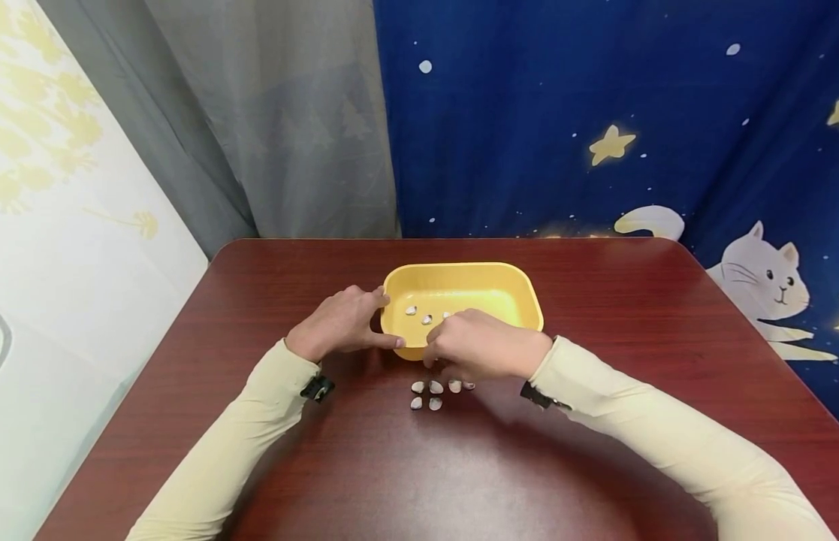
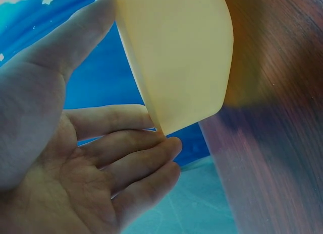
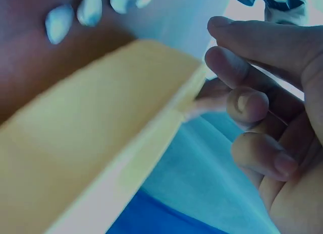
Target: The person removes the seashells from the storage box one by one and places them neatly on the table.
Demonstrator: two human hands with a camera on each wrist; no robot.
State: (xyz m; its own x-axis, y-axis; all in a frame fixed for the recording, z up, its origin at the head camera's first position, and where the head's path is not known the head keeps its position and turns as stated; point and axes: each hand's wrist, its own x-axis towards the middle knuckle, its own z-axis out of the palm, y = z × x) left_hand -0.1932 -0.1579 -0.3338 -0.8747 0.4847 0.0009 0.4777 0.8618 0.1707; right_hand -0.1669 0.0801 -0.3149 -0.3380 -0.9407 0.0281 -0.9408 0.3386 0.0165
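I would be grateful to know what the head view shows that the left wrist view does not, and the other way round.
Only the head view shows the right hand, the pale pebbles on the table and in the yellow tub, and the cat on the blue curtain. Only the left wrist view shows the left palm. Both show the left hand touching the tub, parts of the table, and the blue curtain.

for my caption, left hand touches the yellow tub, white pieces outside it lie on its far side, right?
Wrong side: the left hand touches the yellow tub, but the head view shows the white pieces outside it on its near side.
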